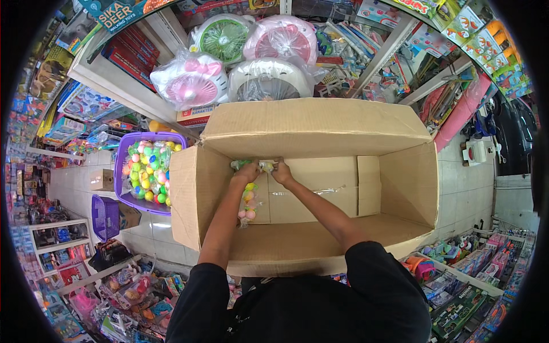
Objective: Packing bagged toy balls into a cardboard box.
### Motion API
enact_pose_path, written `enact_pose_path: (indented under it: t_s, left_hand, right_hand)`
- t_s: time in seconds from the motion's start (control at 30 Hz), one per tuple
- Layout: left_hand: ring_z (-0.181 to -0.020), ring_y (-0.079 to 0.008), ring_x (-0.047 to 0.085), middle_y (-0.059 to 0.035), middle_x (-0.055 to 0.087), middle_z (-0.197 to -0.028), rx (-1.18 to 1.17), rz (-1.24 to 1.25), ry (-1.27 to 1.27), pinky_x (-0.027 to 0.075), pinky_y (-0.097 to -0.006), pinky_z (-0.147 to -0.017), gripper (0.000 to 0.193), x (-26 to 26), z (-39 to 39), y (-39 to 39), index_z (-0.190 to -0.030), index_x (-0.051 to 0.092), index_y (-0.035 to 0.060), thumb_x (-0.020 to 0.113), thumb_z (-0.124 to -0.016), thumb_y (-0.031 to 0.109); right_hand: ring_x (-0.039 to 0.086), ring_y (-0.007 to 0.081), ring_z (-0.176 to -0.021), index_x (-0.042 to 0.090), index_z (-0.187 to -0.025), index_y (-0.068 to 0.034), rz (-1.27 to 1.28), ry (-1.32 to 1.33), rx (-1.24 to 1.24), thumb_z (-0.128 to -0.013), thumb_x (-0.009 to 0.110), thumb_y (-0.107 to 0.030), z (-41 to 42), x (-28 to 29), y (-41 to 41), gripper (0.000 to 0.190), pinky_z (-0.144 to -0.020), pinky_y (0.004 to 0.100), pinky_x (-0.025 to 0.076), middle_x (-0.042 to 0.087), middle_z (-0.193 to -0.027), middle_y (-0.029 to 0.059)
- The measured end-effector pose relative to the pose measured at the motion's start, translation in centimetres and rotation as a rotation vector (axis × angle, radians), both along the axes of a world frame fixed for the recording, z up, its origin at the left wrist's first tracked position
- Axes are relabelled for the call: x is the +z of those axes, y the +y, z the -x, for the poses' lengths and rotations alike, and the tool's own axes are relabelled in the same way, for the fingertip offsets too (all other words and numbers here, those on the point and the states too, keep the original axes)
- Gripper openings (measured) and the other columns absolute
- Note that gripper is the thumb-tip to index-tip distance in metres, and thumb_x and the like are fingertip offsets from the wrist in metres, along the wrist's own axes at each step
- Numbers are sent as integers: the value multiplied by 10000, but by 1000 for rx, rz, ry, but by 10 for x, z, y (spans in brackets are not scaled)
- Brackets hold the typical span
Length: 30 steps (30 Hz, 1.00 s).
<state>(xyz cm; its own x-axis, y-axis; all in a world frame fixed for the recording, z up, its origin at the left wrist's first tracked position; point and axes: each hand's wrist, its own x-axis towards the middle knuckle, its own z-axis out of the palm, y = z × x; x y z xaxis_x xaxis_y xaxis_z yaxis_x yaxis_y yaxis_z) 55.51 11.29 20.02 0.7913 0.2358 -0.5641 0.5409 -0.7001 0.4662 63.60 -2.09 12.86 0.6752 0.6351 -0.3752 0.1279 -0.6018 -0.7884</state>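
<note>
Before me a large open cardboard box [309, 206] shows its bare bottom and raised flaps. Both my hands reach down inside it, near the far left corner. My left hand [247, 172] and my right hand [282, 172] grip a clear plastic pack of small colored balls [266, 166], stretched between them along the far wall. Its green end sticks out left of my left hand. Another clear pack of pink and yellow balls [248, 202] lies on the box bottom by the left wall, partly hidden by my left forearm.
Left of the box, a purple basket [121, 180] holds many colored balls in clear plastic. A smaller purple basket [105, 218] and a small carton [101, 180] stand on the tiled floor. Plastic-wrapped character fans [274, 79] sit behind the box. Crowded toy shelves [463, 278] surround me.
</note>
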Motion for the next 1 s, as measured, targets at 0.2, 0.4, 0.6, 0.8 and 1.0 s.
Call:
enact_pose_path:
  t_s: [0.2, 0.4, 0.6, 0.8, 1.0]
  left_hand:
    - [-1099, -367, 482, -311, 445, -1198, 40, 121, 49, 390, -403, -917, 584, -18, -4, -6, -1328, 229, 44, 498, -819, 141]
    - [-1190, -374, 394, -271, 254, -1369, -119, 133, 165, 350, -389, -982, 668, -33, 16, -8, -1373, 151, 68, 507, -811, 140]
    - [-1212, -345, 380, -214, 225, -1407, -112, 117, 226, 344, -376, -993, 752, -36, 8, -18, -1399, 56, 57, 513, -809, 156]
    - [-1174, -326, 433, -221, 342, -1344, -138, -19, 191, 363, -382, -972, 676, -23, 10, -32, -1372, 174, 12, 510, -819, 208]
    - [-1027, -313, 553, -209, 563, -1112, -362, -37, 277, 439, -389, -869, 377, 9, -3, -25, -1083, 550, -29, 513, -817, 236]
  right_hand:
    - [614, 186, -782, 444, -1031, 14, -13, 186, -329, -721, 616, -20, -1, -42, 4, 357, -623, 289, 510, 596, -858, 114]
    - [600, 169, -673, 460, -1001, -3, -95, 587, -507, -751, 568, 14, 16, -17, 11, 272, -565, 288, 520, 582, -858, 97]
    - [578, 177, -843, 445, -1046, -39, -257, 643, -445, -793, 499, 56, 15, -14, 0, 275, -702, 314, 524, 541, -948, 86]
    - [563, 198, -887, 438, -1113, -54, -209, 829, -579, -790, 498, 50, 5, -10, -1, 345, -741, 365, 520, 513, -1007, 85]
    - [563, 268, -902, 458, -1102, -31, 39, 853, -311, -804, 514, -33, -28, 30, -11, 304, -728, 416, 524, 502, -1037, 118]
